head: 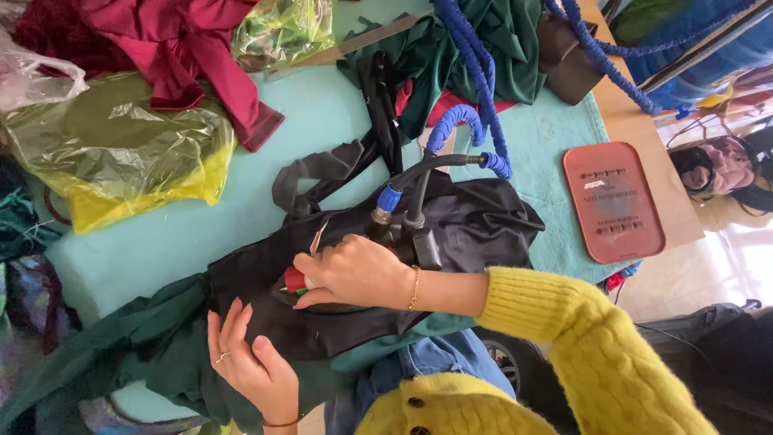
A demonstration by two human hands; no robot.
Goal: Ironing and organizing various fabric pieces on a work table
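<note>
**Pressing black cloth at the near bench edge**

The iron (338,278) is clasped by the right hand (350,272), fingers closed on its handle, its long axis running left–right. The black cloth (322,322) is held flat just left by the spread left hand (250,362).

A dark steam iron with a red knob (296,279) rests flat on a piece of shiny black fabric (475,221), its black cord and blue braided hose rising from its rear end. The black fabric lies spread and creased across the pale turquoise padded desk (322,121), overlapping a dark green cloth (137,342) at its near edge.
</note>
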